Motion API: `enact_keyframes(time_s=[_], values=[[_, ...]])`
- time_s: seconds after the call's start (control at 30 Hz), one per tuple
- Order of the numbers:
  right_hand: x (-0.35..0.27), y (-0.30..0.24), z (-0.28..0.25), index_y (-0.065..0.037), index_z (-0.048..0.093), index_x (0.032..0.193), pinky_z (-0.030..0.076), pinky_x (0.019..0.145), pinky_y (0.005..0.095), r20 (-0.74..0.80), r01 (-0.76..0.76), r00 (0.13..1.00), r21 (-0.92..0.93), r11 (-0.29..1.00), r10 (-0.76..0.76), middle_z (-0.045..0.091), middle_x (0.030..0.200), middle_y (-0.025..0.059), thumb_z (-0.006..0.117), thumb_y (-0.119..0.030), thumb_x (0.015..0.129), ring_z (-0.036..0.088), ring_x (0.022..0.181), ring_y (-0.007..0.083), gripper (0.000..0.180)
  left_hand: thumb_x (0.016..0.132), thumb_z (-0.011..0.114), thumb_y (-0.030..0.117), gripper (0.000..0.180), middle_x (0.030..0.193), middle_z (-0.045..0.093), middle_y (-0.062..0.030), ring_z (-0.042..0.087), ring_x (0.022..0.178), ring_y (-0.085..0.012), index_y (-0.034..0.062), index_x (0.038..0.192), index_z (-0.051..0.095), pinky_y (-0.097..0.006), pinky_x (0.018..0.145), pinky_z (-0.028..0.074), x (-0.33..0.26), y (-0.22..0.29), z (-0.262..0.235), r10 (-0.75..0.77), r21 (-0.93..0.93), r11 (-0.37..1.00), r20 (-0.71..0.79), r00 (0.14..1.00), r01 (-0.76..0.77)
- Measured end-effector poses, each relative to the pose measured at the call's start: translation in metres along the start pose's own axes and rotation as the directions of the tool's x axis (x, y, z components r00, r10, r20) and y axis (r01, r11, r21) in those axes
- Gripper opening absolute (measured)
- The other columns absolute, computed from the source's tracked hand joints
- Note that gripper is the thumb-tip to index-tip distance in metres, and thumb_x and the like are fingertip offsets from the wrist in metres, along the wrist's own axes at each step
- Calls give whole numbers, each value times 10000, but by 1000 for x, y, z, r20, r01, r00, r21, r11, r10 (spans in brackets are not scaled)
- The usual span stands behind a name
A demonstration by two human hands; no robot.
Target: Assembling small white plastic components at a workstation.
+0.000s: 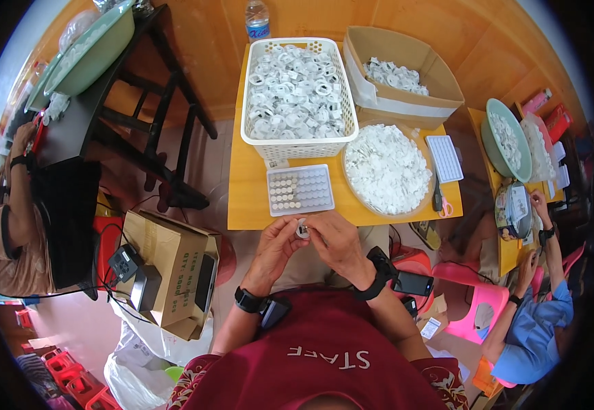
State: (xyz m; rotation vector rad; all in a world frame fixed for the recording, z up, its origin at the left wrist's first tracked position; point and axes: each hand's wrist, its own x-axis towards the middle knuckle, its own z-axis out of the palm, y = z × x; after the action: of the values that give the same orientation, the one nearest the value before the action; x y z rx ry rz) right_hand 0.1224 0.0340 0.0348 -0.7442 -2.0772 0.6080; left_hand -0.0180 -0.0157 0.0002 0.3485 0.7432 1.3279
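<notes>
Head view shows our left hand [274, 247] and right hand [338, 242] meeting just below the tabletop [252, 205] edge, fingertips of both pinched on one small white ring part [302, 229]. Just beyond lies a compartment tray [300, 189], partly filled. Farther out stand a white basket [299, 147] and a round bowl [388, 169] of white pieces.

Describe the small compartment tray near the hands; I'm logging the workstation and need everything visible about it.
The compartment tray is a flat, rectangular, pale translucent plastic grid lying level on the yellow table, just beyond the hands. Small round white pieces fill its left columns; the rest look empty. Its far edge sits against the white basket; neither hand touches it.
</notes>
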Motion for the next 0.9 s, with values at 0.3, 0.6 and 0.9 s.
enact_keyframes(time_s=[0.3, 0.6, 0.9], values=[[-3, 10, -5, -20, 559, 886, 443, 607, 338, 148, -207, 971, 150, 967, 185, 544, 780, 116, 560, 33, 711, 546, 704, 273, 183, 883, 511, 152, 153, 934, 598, -27, 575, 796, -110, 48, 977, 574, -252, 704, 489, 3, -2, 1, -17, 149, 989, -12, 1000, 19], [-4, 13, -8, -12, 595, 835, 416, 565, 325, 28, -173, 985, 230, 958, 172, 496, 734, 101, 576, 24, 710, 524, 652, 256, 131, 907, 465, 173, 195, 933, 589, -29, 558, 807, -93, 44, 1022, 557, -238, 698, 474, 4, 3, 10, -9, 172, 985, -13, 1000, 11], [-23, 19, -9, 10, 578, 790, 452, 597, 220, 168, -426, 853, 772, 471, 495, 485, 751, 13, 567, 45, 758, 518, 702, 90, 49, 897, 485, 146, 200, 906, 598, -56, 569, 774, -111, 2, 1004, 573, -241, 689, 485, 4, -12, 16, -13, 184, 983, 13, 1000, 10]])
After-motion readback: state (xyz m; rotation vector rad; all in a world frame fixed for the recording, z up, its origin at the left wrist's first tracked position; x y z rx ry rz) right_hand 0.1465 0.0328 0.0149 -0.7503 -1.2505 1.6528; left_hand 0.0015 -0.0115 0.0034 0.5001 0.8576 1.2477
